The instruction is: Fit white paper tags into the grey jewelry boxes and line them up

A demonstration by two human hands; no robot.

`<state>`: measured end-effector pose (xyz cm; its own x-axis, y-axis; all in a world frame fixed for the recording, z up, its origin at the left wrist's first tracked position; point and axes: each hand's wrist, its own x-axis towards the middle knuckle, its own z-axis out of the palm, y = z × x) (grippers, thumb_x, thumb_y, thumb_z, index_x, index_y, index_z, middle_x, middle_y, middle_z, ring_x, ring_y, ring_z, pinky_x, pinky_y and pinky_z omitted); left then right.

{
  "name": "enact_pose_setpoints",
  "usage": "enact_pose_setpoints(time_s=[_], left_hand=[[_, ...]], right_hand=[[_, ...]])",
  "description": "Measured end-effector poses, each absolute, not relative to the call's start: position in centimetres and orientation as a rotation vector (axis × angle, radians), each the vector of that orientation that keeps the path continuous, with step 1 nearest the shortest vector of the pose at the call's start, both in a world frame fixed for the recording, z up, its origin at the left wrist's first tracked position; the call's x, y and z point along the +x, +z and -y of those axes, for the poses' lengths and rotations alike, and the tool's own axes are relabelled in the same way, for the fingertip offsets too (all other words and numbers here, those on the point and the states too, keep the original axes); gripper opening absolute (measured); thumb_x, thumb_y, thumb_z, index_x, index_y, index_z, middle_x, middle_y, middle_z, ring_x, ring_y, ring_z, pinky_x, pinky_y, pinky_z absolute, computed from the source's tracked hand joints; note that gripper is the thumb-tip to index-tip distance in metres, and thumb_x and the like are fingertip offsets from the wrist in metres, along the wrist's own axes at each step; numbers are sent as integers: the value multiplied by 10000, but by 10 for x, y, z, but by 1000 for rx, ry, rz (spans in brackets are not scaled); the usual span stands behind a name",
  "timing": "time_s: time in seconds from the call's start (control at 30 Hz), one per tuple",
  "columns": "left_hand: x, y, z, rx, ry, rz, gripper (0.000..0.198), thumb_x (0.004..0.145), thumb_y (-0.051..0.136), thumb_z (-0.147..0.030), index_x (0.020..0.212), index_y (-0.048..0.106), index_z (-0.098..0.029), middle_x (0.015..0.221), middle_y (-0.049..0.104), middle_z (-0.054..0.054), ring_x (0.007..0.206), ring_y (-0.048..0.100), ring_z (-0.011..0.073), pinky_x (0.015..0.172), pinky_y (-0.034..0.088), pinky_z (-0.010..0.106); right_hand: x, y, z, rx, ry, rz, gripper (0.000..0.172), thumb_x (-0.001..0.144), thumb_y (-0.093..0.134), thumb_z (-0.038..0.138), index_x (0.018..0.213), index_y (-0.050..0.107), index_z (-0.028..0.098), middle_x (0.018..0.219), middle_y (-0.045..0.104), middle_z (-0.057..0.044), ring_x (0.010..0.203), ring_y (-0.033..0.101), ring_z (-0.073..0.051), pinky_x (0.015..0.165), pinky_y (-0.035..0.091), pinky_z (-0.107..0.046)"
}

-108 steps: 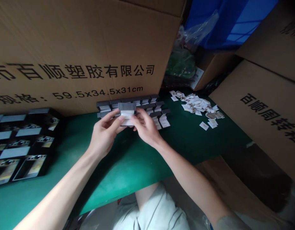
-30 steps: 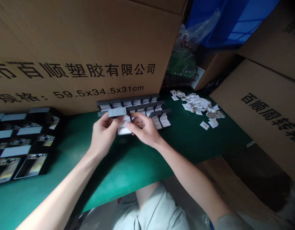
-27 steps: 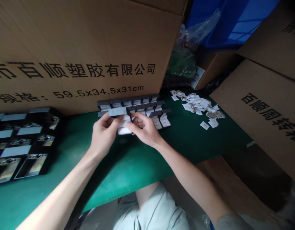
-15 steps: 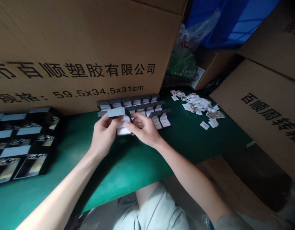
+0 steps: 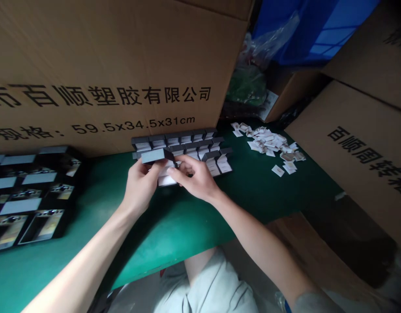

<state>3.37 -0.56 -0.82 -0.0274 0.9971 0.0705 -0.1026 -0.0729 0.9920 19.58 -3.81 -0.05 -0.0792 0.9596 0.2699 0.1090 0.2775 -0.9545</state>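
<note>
Between my two hands is a small dark jewelry box (image 5: 154,155) with its lid raised and a white lining showing. My left hand (image 5: 140,180) is closed around the box's left side, thumb toward the inside. On the right side, my right hand (image 5: 197,176) grips the box, its thumb pressed on the white lining. Part of the box is hidden by my fingers. Just behind it, several similar dark boxes (image 5: 198,145) with white linings stand in rows with lids up.
Small white inserts (image 5: 267,141) lie in a loose pile on the green table (image 5: 174,230) to the right. At the left stand several larger black boxes (image 5: 37,195) in rows. A big cardboard carton (image 5: 105,56) rises behind; another carton (image 5: 360,143) is at the right.
The held box has shifted slightly left and tilted a little, with its lid lower at the left. My right thumb has moved a bit left over the white lining.
</note>
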Motion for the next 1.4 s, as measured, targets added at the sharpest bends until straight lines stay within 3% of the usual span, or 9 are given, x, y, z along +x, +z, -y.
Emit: enact_pose_setpoints(time_s=[0.13, 0.37, 0.53, 0.7, 0.77, 0.83, 1.03, 1.13, 1.4], left_hand=[[35, -5, 5, 1136, 1328, -1124, 311, 732, 848, -439, 847, 758, -164, 748, 684, 8, 642, 576, 145, 574, 451, 237], [37, -2, 8, 1144, 1309, -1130, 354, 696, 873, -455, 852, 738, -168, 690, 626, -15, 577, 566, 129, 529, 482, 232], [37, -3, 9, 1176, 1273, -1085, 366, 722, 869, -466, 921, 749, -183, 775, 704, 7, 663, 647, 158, 561, 520, 231], [37, -4, 10, 1199, 1259, -1065, 361, 738, 869, -462, 935, 750, -184, 797, 720, 9, 684, 656, 156, 577, 526, 222], [38, -3, 11, 1205, 1248, -1058, 374, 736, 866, -469, 947, 749, -184, 814, 728, 9, 689, 655, 156, 593, 530, 226], [38, -2, 12, 1208, 1234, -1057, 394, 729, 863, -482, 958, 747, -183, 831, 737, 13, 693, 657, 162, 603, 531, 234], [38, -2, 12, 1217, 1218, -1056, 387, 727, 855, -474, 951, 750, -177, 841, 740, 29, 697, 658, 177, 618, 536, 252], [37, -5, 11, 1226, 1228, -1031, 366, 733, 865, -453, 946, 757, -176, 841, 740, 27, 690, 647, 168, 613, 518, 243], [38, -6, 12, 1220, 1199, -1014, 356, 752, 857, -457, 952, 753, -180, 838, 719, 14, 689, 638, 161, 612, 505, 242]], right_hand=[[198, -6, 39, -1025, 754, 1494, 466, 973, 606, 473, 1363, 582, 218, 627, 594, 82, 567, 578, -112, 590, 499, -237], [203, -3, 45, -1028, 228, 1478, 246, 1019, 538, 390, 1041, 701, 207, 565, 590, 61, 479, 530, -90, 522, 450, -223], [257, -11, 77, -1241, 24, 1369, 236, 1016, 558, 382, 1068, 728, 227, 713, 710, 0, 539, 627, -119, 559, 524, -243], [370, -34, 111, -1763, -243, 1185, 377, 986, 509, 452, 1126, 736, 186, 1059, 754, -130, 946, 734, -252, 840, 613, -397], [405, -44, 121, -2038, -295, 1221, 480, 954, 532, 502, 1258, 705, 173, 1407, 636, -199, 1313, 599, -363, 1069, 521, -541], [423, -54, 131, -2248, -220, 1223, 582, 943, 531, 549, 1327, 671, 134, 1556, 509, -240, 1456, 456, -435, 1157, 415, -637], [393, -69, 153, -2019, -166, 1400, 508, 951, 545, 650, 1079, 726, 193, 1247, 737, -176, 1172, 673, -343, 1038, 531, -536], [357, -66, 158, -1868, -274, 1444, 311, 974, 604, 492, 882, 720, 219, 1036, 796, -135, 991, 719, -297, 903, 597, -478], [259, -38, 136, -1421, 80, 1412, 204, 988, 627, 285, 1151, 736, 227, 976, 808, -85, 760, 774, -198, 713, 680, -332]])
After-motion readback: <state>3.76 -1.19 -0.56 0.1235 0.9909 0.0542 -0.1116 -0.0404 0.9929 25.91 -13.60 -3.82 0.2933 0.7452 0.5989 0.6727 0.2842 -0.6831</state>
